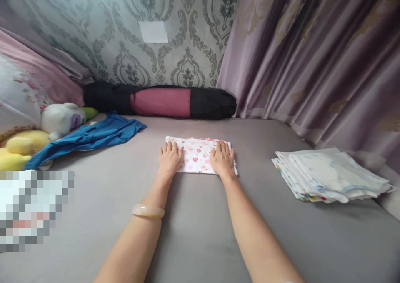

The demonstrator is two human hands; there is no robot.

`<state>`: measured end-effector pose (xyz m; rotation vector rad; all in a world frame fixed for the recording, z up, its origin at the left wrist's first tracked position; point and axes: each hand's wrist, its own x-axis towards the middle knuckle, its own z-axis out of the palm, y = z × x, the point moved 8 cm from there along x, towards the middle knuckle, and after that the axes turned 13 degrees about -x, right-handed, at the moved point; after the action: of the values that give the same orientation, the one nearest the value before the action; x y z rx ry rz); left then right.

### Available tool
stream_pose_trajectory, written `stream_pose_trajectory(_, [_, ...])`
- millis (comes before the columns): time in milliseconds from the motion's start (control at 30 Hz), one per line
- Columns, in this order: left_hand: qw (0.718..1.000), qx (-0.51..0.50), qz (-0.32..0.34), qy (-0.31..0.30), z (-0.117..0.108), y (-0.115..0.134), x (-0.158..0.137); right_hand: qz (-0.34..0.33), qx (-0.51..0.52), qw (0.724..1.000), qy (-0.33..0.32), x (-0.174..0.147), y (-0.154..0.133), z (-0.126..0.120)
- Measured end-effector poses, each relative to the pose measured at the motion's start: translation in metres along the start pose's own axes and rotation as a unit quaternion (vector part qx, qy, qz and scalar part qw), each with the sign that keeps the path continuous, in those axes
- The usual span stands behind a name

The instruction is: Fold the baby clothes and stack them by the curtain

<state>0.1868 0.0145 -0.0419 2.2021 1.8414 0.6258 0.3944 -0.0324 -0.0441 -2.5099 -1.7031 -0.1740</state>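
A folded white cloth [196,156] with pink hearts and small printed figures lies flat on the grey bed sheet [193,224]. My left hand [170,157] rests palm down on its left end, fingers stretched out and pointing away from me. On the right end, my right hand [222,158] lies flat in the same way. Neither hand grips the cloth; both press on it from above. The cloth's far edge shows a little pink trim between the hands. A pale bangle [148,211] circles my left forearm.
A stack of folded white cloths [331,174] sits at the right. A blue garment [103,133] and plush toys [62,118] lie at the left. A black and maroon roll [159,101] runs along the wall; purple curtains [265,53] hang at the right.
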Motion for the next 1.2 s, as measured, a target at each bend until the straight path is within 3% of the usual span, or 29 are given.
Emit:
stream_pose_trajectory(233, [0.999,-0.038,-0.021,0.031,-0.014,-0.018,0.004,0.028,0.004,0.999,-0.018,0.003,0.021,-0.005])
stream_pose_trajectory(367, [0.998,-0.050,-0.029,-0.002,-0.006,-0.030,0.005,0.043,-0.002,0.999,-0.032,0.003,0.031,-0.001])
stream_pose_trajectory(500, [0.997,-0.074,-0.031,-0.005,-0.002,-0.033,0.002,0.043,-0.009,0.999,-0.025,0.001,0.031,0.001])
stream_pose_trajectory(700, [0.983,-0.174,-0.033,0.057,-0.018,-0.043,0.003,0.043,-0.017,0.999,-0.003,-0.003,0.029,-0.006])
stream_pose_trajectory(967, [0.972,-0.229,0.009,0.055,-0.021,-0.053,-0.009,0.032,-0.019,0.998,-0.046,0.000,0.031,-0.004])
stream_pose_trajectory(1067, [0.973,-0.224,0.013,0.055,-0.019,-0.053,-0.011,0.011,-0.058,0.998,-0.032,0.004,0.025,-0.008])
stream_pose_trajectory(1200, [0.975,-0.213,0.018,0.056,-0.014,-0.054,-0.009,-0.069,-0.068,0.995,-0.002,0.006,0.003,-0.012])
